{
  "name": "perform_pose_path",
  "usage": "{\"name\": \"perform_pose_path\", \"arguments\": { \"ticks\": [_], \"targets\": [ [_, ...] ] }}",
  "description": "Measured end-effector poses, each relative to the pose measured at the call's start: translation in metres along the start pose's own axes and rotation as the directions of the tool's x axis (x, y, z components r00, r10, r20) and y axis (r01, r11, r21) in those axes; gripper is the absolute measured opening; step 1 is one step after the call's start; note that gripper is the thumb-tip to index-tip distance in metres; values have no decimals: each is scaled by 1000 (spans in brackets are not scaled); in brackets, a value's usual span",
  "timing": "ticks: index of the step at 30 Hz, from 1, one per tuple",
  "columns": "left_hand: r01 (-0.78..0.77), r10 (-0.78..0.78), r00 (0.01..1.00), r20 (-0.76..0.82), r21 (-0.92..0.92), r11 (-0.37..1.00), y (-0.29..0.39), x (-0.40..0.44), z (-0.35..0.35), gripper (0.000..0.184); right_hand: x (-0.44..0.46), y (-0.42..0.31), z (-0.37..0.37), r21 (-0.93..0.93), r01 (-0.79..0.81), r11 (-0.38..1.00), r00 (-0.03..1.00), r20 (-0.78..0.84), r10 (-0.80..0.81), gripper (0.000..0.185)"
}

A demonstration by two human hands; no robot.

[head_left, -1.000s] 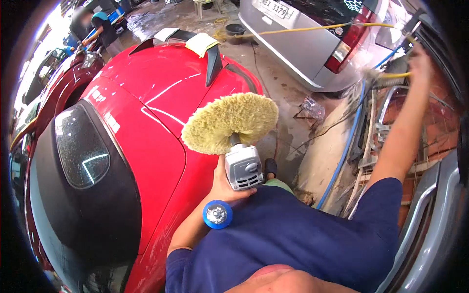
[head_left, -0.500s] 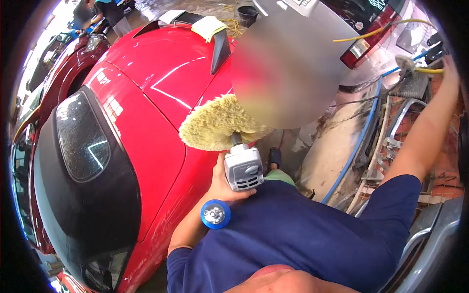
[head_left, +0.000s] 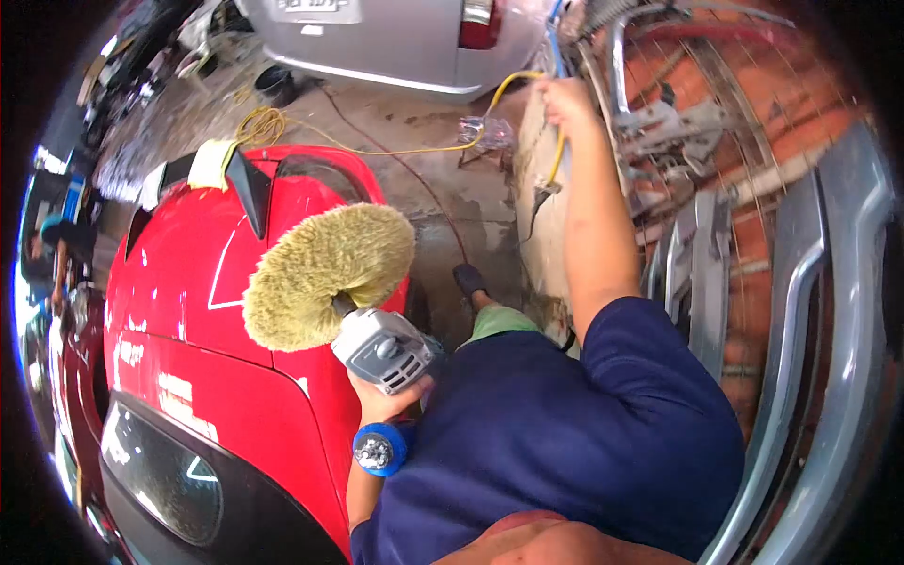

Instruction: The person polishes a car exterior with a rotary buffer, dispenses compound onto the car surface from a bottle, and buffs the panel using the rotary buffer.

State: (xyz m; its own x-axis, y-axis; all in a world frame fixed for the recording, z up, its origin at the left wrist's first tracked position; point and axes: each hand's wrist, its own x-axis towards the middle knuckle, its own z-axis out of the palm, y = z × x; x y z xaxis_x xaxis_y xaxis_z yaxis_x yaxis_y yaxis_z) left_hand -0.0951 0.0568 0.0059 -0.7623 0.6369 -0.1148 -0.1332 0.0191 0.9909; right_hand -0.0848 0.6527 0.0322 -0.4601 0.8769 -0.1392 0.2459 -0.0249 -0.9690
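My left hand point(head_left: 381, 403) is wrapped round the grey body of a polisher point(head_left: 384, 347). Its fluffy yellowish wool pad point(head_left: 325, 273) faces up, in front of the red car point(head_left: 235, 358); whether they touch I cannot tell. By my left wrist sits a round blue piece point(head_left: 379, 449) with a smeared whitish centre; what it belongs to is unclear. Stretched out forward, my right hand point(head_left: 568, 105) is closed on a yellow cord point(head_left: 516, 83). A dark connector point(head_left: 546, 193) hangs below that hand at the cord's lower end.
A silver car point(head_left: 377, 42) stands ahead. Yellow cord lies coiled point(head_left: 261, 125) near a black bucket point(head_left: 275, 85). A yellow cloth point(head_left: 212, 164) rests on the red car's spoiler point(head_left: 248, 193). Bumpers point(head_left: 838, 282) and metal parts lean along the right. Another person point(head_left: 61, 240) is far left.
The view has turned right. My right hand has come inward from the far right edge, bringing the yellow cord along. My left hand still holds the polisher, now tilted more upright.
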Motion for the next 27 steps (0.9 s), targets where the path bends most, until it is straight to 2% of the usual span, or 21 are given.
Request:
{"name": "perform_pose_path", "arguments": {
  "ticks": [1,2,4,6,7,10,11,13,14,17,18,19,20,22,23,24,26,27],
  "targets": [
    [-9,9,1000,-23,-4,1000,-2,-2,1,104,-32,4,20,-99,-64,993,989,-139,50,27],
    [-19,18,999,-51,-6,1000,-2,-3,3,99,-46,24,31,49,-51,998,986,-158,58,18],
    [-32,31,999,-17,-32,999,-2,-1,2,95,-100,26,43,134,-119,984,969,-202,144,34],
    [-46,46,998,49,-10,999,-13,1,-7,95,-112,64,42,50,-62,997,962,-262,73,34],
    [-50,51,996,69,-22,999,-15,2,-9,94,-121,70,34,-73,-180,981,957,-244,158,37],
    [-28,36,992,123,-68,997,-14,5,-11,93,-161,91,25,-246,-55,968,896,-440,-61,37],
    [3,5,991,136,-59,998,-3,6,-8,93,-180,87,22,-191,-38,981,870,-488,-62,36],
    [-12,23,981,190,-58,998,-1,11,-16,93,-214,86,21,-286,114,951,718,-638,-278,34],
    [-27,39,975,220,-56,998,2,15,-17,93,-228,87,18,-342,179,922,611,-696,-377,33],
    [-42,45,930,364,-17,999,9,30,-32,105,-277,74,10,-355,343,870,319,-827,-463,25],
    [-36,37,912,409,-9,999,7,32,-39,111,-289,71,4,-391,298,871,245,-850,-466,26],
    [-89,53,902,428,64,994,11,32,-43,110,-300,66,3,-349,318,882,223,-876,-427,28],
    [-85,72,901,429,11,996,12,31,-44,107,-312,61,3,-309,334,890,202,-899,-388,30],
    [-6,9,896,445,-9,1000,20,29,-46,100,-327,47,18,-254,339,906,146,-937,-318,31],
    [-17,18,888,460,-6,1000,25,28,-47,99,-330,41,22,-162,362,918,165,-958,-234,32],
    [-30,27,880,475,-1,1000,31,28,-47,97,-328,37,25,-273,369,889,56,-948,-314,31],
    [-72,46,863,502,32,997,37,34,-40,96,-311,42,23,-51,516,855,141,-979,-144,31],
    [-94,48,855,516,64,994,41,34,-44,97,-311,46,24,107,627,772,228,-972,-51,31]
  ]
}}
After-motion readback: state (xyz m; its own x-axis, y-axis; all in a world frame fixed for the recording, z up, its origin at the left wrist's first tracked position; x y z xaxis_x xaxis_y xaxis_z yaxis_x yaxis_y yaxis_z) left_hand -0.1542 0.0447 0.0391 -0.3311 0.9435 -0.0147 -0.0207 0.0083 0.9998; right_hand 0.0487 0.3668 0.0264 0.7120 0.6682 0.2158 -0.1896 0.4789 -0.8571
